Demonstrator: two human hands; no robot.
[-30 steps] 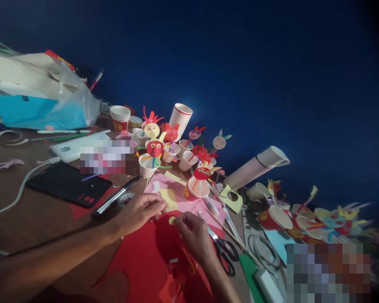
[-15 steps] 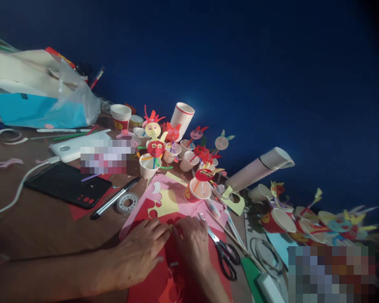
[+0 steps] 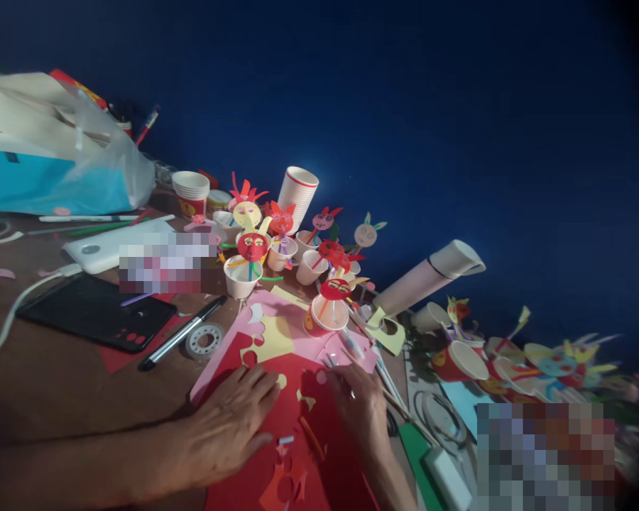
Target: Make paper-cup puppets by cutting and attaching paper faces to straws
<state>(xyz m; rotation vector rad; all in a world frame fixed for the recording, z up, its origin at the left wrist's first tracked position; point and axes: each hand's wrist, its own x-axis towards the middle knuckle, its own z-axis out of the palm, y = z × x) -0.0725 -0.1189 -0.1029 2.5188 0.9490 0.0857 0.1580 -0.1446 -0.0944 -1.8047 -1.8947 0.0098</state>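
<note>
My left hand (image 3: pixel 228 426) lies flat with its fingers stretched out on a red paper sheet (image 3: pixel 260 461). A small yellow paper circle (image 3: pixel 281 381) sits at its fingertips. My right hand (image 3: pixel 359 404) rests further right with its fingers bent over a pair of scissors (image 3: pixel 391 424). Only the scissors' dark handle and a bit of blade show. A yellow scrap (image 3: pixel 306 401) and an orange stick (image 3: pixel 312 436) lie on the red sheet between my hands. Pink and yellow cut paper (image 3: pixel 277 337) lies just beyond.
Several paper cups with paper faces on straws (image 3: pixel 250 248) stand behind the sheets, beside a cup stack (image 3: pixel 298 191). A black tablet (image 3: pixel 96 312), a marker (image 3: pixel 184 332) and a tape roll (image 3: pixel 205 341) lie to the left. A plastic bag (image 3: pixel 58 163) sits far left and a rolled paper tube (image 3: pixel 431 277) to the right.
My hands were close together, pinching the yellow circle. The left hand now lies flat on the red sheet and the right hand has moved right onto the scissors. The view shifted slightly.
</note>
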